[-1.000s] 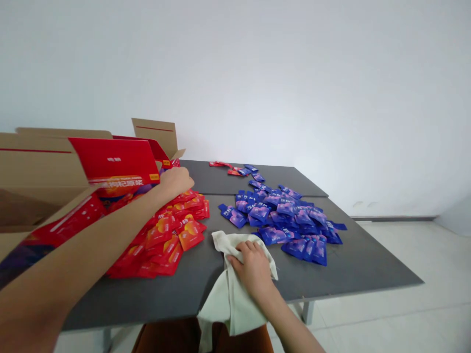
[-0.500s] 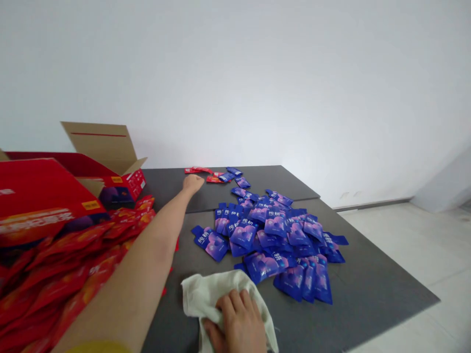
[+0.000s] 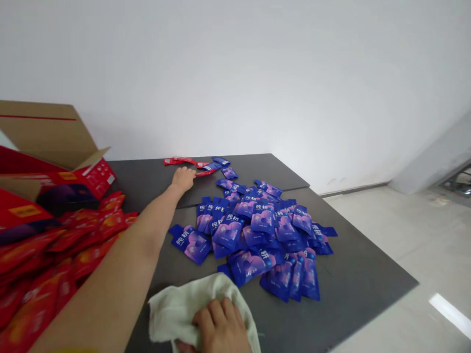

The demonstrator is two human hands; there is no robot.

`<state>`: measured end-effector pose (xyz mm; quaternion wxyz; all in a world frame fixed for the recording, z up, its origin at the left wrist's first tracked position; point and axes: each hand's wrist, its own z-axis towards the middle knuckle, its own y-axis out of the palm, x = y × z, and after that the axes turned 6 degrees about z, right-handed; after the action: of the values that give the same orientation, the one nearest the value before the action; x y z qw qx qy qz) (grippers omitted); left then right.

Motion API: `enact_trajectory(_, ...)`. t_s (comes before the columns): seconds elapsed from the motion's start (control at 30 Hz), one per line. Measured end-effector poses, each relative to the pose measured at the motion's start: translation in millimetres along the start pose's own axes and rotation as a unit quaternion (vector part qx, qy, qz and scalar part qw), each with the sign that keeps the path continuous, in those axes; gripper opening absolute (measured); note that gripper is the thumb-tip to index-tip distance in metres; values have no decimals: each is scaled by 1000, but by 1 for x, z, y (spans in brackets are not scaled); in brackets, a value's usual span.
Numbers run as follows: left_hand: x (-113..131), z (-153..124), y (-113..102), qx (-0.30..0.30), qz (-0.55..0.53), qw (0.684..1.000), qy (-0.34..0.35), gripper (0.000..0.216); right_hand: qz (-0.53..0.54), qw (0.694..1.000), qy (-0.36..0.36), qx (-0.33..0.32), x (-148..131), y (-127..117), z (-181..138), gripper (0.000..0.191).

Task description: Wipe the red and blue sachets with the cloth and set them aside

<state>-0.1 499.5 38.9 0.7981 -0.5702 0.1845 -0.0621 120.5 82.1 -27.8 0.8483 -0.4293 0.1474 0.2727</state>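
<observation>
My left hand [image 3: 183,177] is stretched far across the dark grey table [image 3: 353,274]. Its curled fingertips touch the end of a red packet [image 3: 205,172] near the far edge. I cannot tell whether the fingers grip it. More red packets [image 3: 176,160] and a few blue ones [image 3: 221,161] lie just beyond. My right hand [image 3: 217,327] sits at the near edge, fingers bunched on a pale cloth [image 3: 172,306]. A big heap of blue packets [image 3: 257,230] lies between the two hands.
A pile of red packets [image 3: 55,250] covers the table's left side. Behind it stands an open cardboard box [image 3: 44,132] with red cartons [image 3: 91,176] inside. A white wall rises behind the table. Pale floor tiles [image 3: 405,230] lie to the right.
My left hand left the red pile by the cartons and reached out to the far red packets. The view swung right and down. My right hand stayed on the cloth.
</observation>
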Motion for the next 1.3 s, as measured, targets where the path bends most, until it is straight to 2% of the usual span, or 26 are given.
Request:
enact_trajectory(0.07,-7,-16,-18,-10,15,1000,8,33,24,997,47,-64,-6,-11,5,41)
enact_trajectory(0.17,-22,-46,-52,0,32,999,-18,35,38,983,105,-143,-13,-29,13,27)
enact_trajectory(0.3,-31,-100,-112,60,30,995,-68,41,33,975,129,-176,-16,-41,21,20)
enact_trajectory(0.37,-25,-137,-147,110,11,990,-86,39,24,976,132,-173,-15,-43,23,20)
enact_trajectory(0.47,-3,-205,-192,139,7,982,-124,35,9,979,132,-157,-13,-45,24,20)
enact_trajectory(0.57,29,-277,-215,133,13,974,-185,30,42,983,128,-127,-7,-47,24,18)
enact_trajectory(0.63,50,-322,-213,158,7,968,-194,30,132,976,149,-90,-3,-53,24,22)
enact_trajectory(0.77,87,-388,-185,154,-33,982,-109,30,320,923,208,54,-3,-79,28,38)
enact_trajectory(0.87,103,-416,-160,125,-72,987,-69,28,365,902,187,135,-14,-98,38,40)
enact_trajectory(0.97,111,-433,-143,84,-117,988,-49,29,338,918,141,154,-29,-103,46,37)
enact_trajectory(1.03,114,-441,-138,51,-137,988,-55,30,269,951,90,123,-40,-98,45,35)
enact_trajectory(1.13,121,-452,-138,8,-131,985,-114,28,114,993,-12,-29,-60,-81,28,37)
enact_trajectory(1.23,130,-461,-138,24,-132,981,-142,33,-8,977,-86,-195,-72,-59,6,47)
enact_trajectory(1.3,135,-464,-136,58,-141,976,-152,37,-39,957,-130,-257,-70,-47,1,51)
